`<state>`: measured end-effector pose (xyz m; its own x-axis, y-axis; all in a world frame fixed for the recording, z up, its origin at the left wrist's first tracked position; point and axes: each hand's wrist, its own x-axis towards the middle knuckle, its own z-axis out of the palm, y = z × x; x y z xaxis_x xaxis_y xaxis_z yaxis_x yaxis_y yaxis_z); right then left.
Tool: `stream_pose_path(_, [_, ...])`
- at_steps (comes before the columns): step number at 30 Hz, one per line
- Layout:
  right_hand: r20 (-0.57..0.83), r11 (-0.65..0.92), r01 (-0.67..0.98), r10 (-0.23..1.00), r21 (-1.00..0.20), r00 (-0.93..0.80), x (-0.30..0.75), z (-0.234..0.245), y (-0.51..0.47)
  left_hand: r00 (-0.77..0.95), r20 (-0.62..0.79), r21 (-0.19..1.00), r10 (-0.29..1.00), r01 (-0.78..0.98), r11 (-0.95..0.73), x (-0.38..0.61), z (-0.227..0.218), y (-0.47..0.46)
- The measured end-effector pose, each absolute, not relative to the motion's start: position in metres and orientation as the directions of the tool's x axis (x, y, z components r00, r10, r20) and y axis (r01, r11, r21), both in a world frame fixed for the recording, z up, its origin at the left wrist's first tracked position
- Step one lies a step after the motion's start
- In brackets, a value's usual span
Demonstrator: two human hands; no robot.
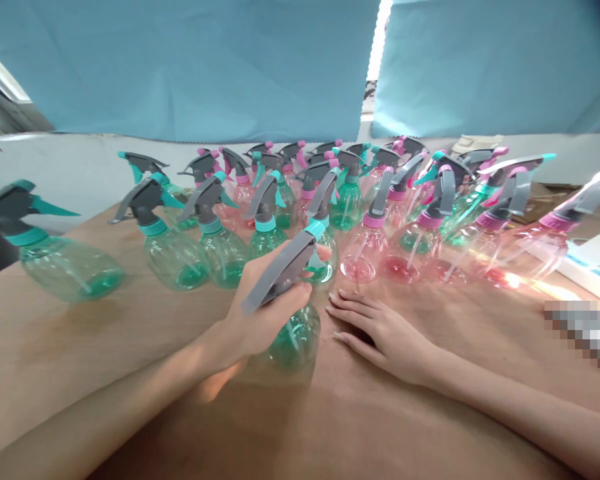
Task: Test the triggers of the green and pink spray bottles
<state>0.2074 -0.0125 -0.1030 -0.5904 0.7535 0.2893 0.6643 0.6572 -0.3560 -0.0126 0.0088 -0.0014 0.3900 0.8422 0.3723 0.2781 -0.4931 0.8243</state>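
Observation:
My left hand (267, 310) is wrapped round the neck of a green spray bottle (297, 340) in front of me. Its grey head with a turquoise nozzle rises above my fingers, and the collar is hidden by them. My right hand (380, 330) rests palm down on the table (360, 427), fingers stretched out, just right of that bottle and holding nothing. Close beyond my right fingertips stands a pink spray bottle (360, 250). Another green spray bottle (323, 260) is right behind the held one.
Several green spray bottles (175, 257) line the left, with one at the far left (70, 267). Several pink ones (413, 250) stand on the right, and more crowd behind. Blue cloth (205, 67) hangs at the back. A white and blue box (595, 260) lies at right.

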Motion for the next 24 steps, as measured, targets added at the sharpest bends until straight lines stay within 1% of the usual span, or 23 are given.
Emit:
stream_pose_path(3, [0.290,0.653,0.664,0.757,-0.365,-0.585,0.207,-0.103,-0.013,0.398,0.318,0.885,0.860,0.202,-0.420,-0.011,-0.001,0.008])
stream_pose_path(9, [0.290,0.652,0.664,0.758,-0.366,-0.584,0.207,-0.103,-0.012,0.434,0.343,0.886,0.833,0.144,-0.440,-0.014,-0.009,0.012])
stream_pose_path(17, [0.299,0.653,0.660,0.757,-0.370,-0.581,0.207,-0.104,-0.012,0.456,0.354,0.873,0.817,0.152,-0.463,-0.015,-0.011,0.014])
stream_pose_path(24, [0.285,0.658,0.666,0.753,-0.352,-0.593,0.208,-0.105,-0.011,0.442,0.343,0.864,0.829,0.197,-0.463,-0.016,-0.010,0.014])
